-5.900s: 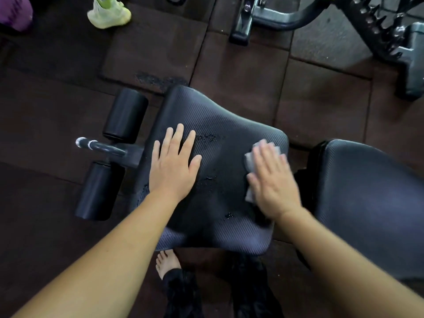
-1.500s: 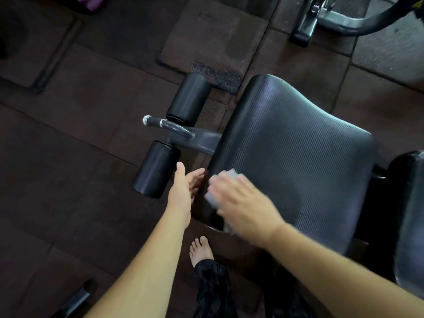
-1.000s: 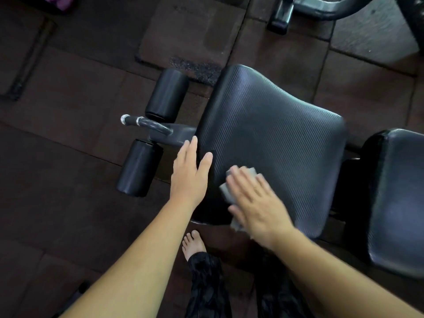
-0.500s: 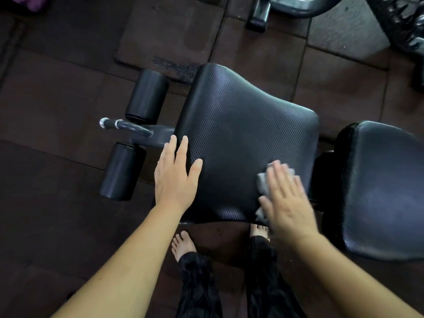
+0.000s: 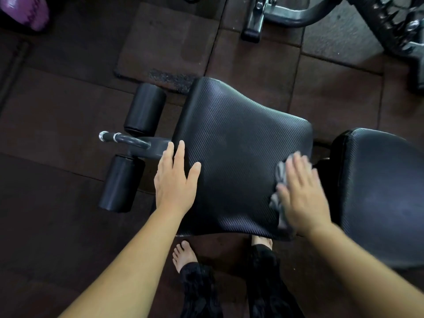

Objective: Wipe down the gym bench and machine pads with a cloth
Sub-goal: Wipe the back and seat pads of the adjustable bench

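Note:
The black ribbed seat pad [image 5: 234, 152] of the gym bench fills the middle of the head view. My left hand [image 5: 176, 180] lies flat on the pad's left edge with straight fingers. My right hand [image 5: 300, 193], blurred, presses a grey cloth [image 5: 281, 177] flat against the pad's right side near its front corner. Most of the cloth is hidden under the palm. The black back pad [image 5: 385, 193] adjoins the seat on the right.
Two black foam rollers [image 5: 144, 109] [image 5: 120, 183] and a chrome-tipped handle [image 5: 119, 138] stick out left of the seat. A grey machine frame [image 5: 286, 14] stands at the back right. My bare feet [image 5: 183, 253] are under the seat's front edge on dark rubber tiles.
My right hand has slid the cloth from the seat's left front corner across to its right side. My left hand has stayed flat on the left edge.

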The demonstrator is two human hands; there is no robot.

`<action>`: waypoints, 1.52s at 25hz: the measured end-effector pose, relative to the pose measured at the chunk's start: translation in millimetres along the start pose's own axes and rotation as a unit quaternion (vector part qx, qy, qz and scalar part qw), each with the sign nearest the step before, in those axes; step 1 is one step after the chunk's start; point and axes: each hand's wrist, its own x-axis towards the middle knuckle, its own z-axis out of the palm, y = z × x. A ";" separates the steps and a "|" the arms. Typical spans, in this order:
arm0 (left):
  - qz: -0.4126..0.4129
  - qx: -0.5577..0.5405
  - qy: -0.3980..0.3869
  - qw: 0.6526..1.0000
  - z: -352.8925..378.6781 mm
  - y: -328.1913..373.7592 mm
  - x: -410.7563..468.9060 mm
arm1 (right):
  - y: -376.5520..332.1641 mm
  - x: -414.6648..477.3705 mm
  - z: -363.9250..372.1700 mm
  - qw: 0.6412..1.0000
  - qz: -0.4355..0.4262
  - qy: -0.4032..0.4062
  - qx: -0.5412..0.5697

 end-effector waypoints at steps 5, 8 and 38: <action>-0.014 0.008 0.016 1.000 7.0 3.7 1.3 | -59.9 132.9 -10.0 0.996 0.086 0.013 0.009; -0.018 0.017 0.025 0.999 7.2 5.7 0.9 | -113.1 70.4 4.6 0.992 -0.126 -0.029 -0.014; -0.055 0.070 -0.034 0.995 27.2 100.2 -11.1 | -74.1 124.7 -72.3 0.978 -0.078 -0.163 0.106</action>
